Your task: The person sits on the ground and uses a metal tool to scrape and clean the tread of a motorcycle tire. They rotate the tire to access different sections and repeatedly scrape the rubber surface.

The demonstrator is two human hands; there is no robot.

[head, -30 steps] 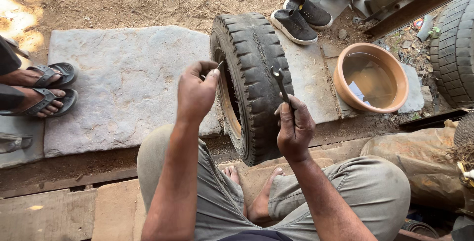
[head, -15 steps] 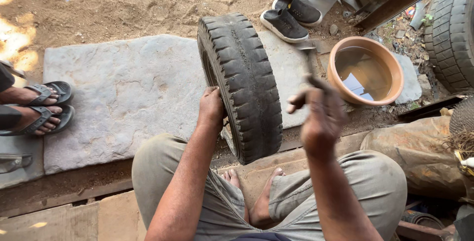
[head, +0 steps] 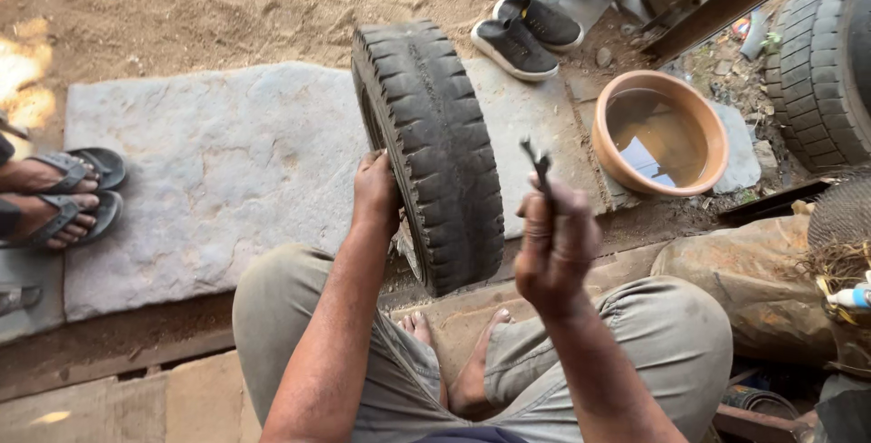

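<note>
While the person sits low with bare feet (head: 454,366) tucked just under the work, the nearest risk lies there: the worn black rubber tyre with chunky tread (head: 434,148) stands upright on its edge right in front of the toes, on the border of the wide grey stone slab (head: 209,180). The left hand (head: 376,191) is curled around the tyre's near sidewall and is the only thing steadying it; should that grip slacken, the tyre would likely roll or tip onto the feet. The right hand (head: 555,248) is raised beside the tread, closed in a fist around a thin dark metal tool (head: 539,167) whose tip points upward, clear of the rubber. A thrust that skids off the hard tread could carry the point toward the left fingers. Farther out, the round terracotta-coloured basin holding water (head: 660,132) sits just right of the slab, near enough that a falling tyre might strike its rim and spill it. Beyond it lie a pair of dark slip-on shoes (head: 528,33), and at the left edge another person's feet in grey sandals (head: 63,193) rest beside the slab, within reach of a tyre rolling that way.
</note>
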